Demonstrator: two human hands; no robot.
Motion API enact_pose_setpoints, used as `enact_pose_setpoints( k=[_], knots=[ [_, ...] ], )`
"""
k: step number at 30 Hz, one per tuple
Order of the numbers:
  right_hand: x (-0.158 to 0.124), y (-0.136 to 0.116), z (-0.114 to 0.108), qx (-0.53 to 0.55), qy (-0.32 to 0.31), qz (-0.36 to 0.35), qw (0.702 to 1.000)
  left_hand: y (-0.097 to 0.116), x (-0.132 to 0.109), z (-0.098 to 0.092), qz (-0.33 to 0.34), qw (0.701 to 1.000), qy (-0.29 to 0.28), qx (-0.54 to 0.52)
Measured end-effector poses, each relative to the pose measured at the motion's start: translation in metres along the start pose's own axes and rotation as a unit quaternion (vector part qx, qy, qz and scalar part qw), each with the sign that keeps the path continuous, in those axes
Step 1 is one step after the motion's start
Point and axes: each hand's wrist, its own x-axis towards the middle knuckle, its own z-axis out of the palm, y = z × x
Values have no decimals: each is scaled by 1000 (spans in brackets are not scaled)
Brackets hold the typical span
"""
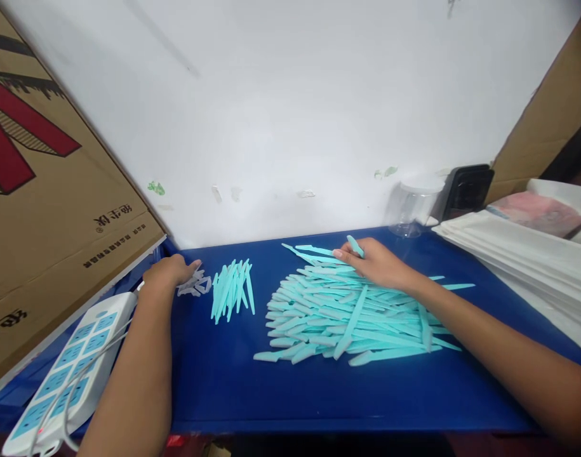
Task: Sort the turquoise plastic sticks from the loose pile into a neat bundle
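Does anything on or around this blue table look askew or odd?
Slightly: most pieces in the large turquoise pile lie roughly sideways, but one piece slants across its top near the middle. Also, scraps cling to the white wall behind, making it look patchy.

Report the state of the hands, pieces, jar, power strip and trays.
Right hand, holding a teal piece
Left hand, at the clear pieces; grip unclear
Clear pieces, loosely clustered
Large teal pile, heaped
Small teal pile, bunched
Jar, upright, lidded
Power strip, red light lit
White trays, stacked
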Motion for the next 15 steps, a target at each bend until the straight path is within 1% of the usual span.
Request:
enact_pose_setpoints(
  k=[2, 3, 4, 5, 7, 9, 10, 11, 13, 14, 15],
  knots=[
    [0, -2, 1, 1, 1, -4, 1000, 14, -13, -9, -64, 998, 11, 15],
    [-1, -2, 1, 1, 1, -5, 1000, 23, -20, -13, -72, 997, 33, 16],
    [-1, -3, 1, 2, 2, -5, 1000, 33, -27, -16, -64, 996, 67, 11],
    [-1, -4, 2, 4, 3, -5, 1000, 44, -33, -18, -51, 993, 103, 4],
    [-2, -5, 3, 9, 4, -3, 1000, 67, -46, -18, -3, 984, 176, -25],
    [-4, -8, 4, 22, 2, -2, 1000, 91, -59, -14, 76, 967, 232, -72],
    [-5, -10, 4, 34, -1, -2, 999, 103, -66, -10, 125, 956, 243, -105],
    [-6, -12, 5, 50, -3, 0, 999, 114, -73, -7, 176, 943, 243, -144],
    [-8, -17, 7, 87, -3, 10, 996, 134, -89, 2, 267, 908, 210, -244],
    [-10, -20, 8, 103, -2, 16, 995, 144, -98, 6, 299, 886, 179, -306],
    [-11, -23, 9, 118, -2, 21, 993, 152, -106, 11, 325, 860, 136, -369]
  ],
)
